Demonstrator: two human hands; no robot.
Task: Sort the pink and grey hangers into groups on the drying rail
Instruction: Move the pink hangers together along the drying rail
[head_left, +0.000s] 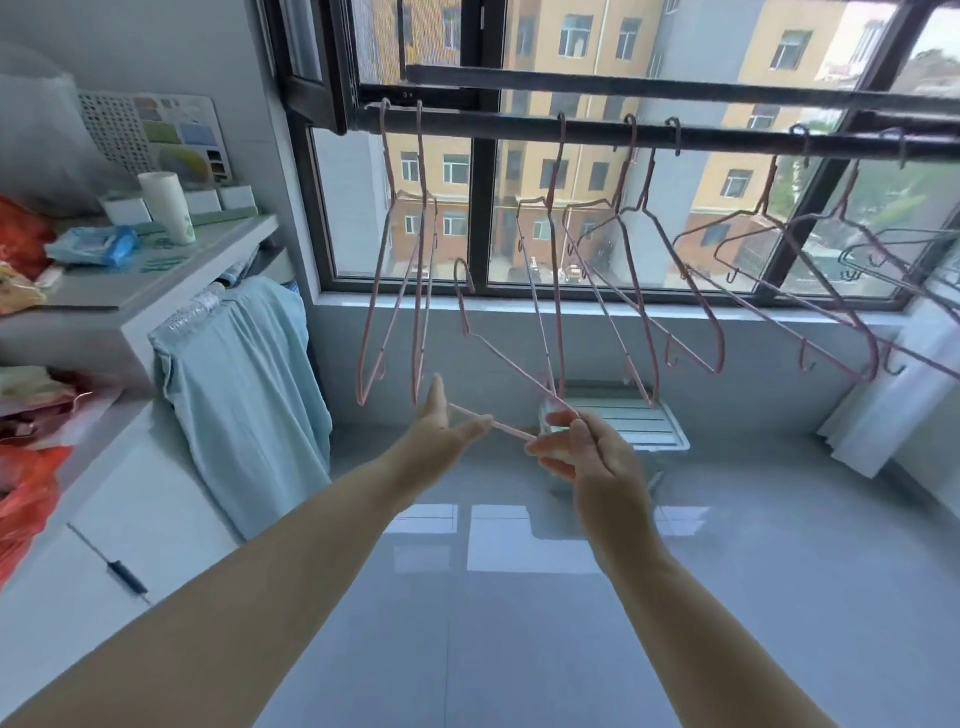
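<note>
Two bare forearms reach from the bottom of the frame toward the middle. Across the top runs the rail, in front of the window. Two pink hangers hang close together at its left end. Further right, pink and grey hang mixed, with grey hangers at the far right edge, so I judge the sorting only partly done.

One pink hanger is off the rail, in mid-frame and lower than the others, with its hook pointing up and free. The step in hand seems to be bringing it to the pink group at the left. The next move calls for lifting it to the height of the rail and setting the hook over the bar beside the two pink ones, without knocking them.

The right hand pinches the hanger at its lower corner with curled fingers. The left hand is spread with straight fingers, and the lower bar lies across its thumb; it supports but does not grasp.
</note>
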